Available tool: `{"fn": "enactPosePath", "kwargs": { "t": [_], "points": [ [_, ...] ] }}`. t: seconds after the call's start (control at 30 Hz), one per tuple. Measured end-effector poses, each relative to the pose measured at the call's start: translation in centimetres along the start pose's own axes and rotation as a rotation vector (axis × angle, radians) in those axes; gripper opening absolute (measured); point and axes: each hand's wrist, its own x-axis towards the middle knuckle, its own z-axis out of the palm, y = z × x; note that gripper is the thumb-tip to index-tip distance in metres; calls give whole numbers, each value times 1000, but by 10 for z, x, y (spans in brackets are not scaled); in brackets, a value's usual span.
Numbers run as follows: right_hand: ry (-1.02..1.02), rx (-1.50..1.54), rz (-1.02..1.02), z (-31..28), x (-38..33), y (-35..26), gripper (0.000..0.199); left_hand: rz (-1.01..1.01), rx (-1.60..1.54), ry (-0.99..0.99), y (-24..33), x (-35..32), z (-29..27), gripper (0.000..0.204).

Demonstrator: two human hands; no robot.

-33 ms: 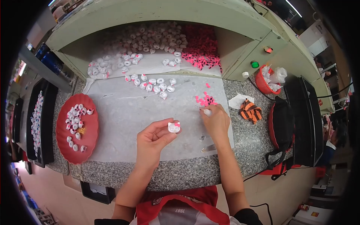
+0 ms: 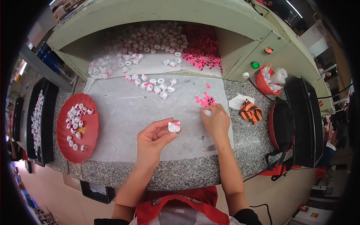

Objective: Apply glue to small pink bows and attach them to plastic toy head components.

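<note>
My left hand [image 2: 153, 139] is closed, pinching a white cat-head piece [image 2: 174, 127] with a pink bow at its upper right edge. My right hand [image 2: 217, 122] is closed around a small white object [image 2: 207, 113]; the fingers hide most of it, so its kind is unclear. Just beyond those fingertips lies a loose cluster of small pink pieces [image 2: 206, 101], some with dark marks. Farther off to the left, several white cat-head pieces [image 2: 156, 88] rest on the pale sheet [image 2: 123, 123] that covers the worktop.
A red scalloped dish [image 2: 80, 155] holds white pieces at the left. Behind the sheet, an alcove [image 2: 240, 45] contains heaps of white and pink pieces. To the right lie an orange-and-black striped cloth [image 2: 250, 111], a red basket [image 2: 262, 85] and a black bag [image 2: 282, 125].
</note>
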Motion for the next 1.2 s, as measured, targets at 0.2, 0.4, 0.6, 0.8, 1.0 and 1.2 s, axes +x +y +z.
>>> {"fn": "enactPosePath", "kwargs": {
  "t": [0.2,0.4,0.6,0.8,1.0,1.2],
  "points": [
    [-247,811,199,-40,-18,-30,11,77,148,34,-10,2,4,32],
    [-422,989,-65,-42,-35,-48,11,122,122,-6,-14,-1,13,30],
    [-444,962,189,-46,-33,-46,11,140,85,-76,-13,-3,15,34],
    [-455,1078,222,-46,-32,-50,15,-28,-82,-116,-7,-1,5,31],
    [-371,974,54,-44,-35,-51,14,37,-59,-98,-11,-3,6,29],
    [-331,971,-14,-39,-37,-48,11,146,26,-56,-14,-6,9,27]
  ]
}}
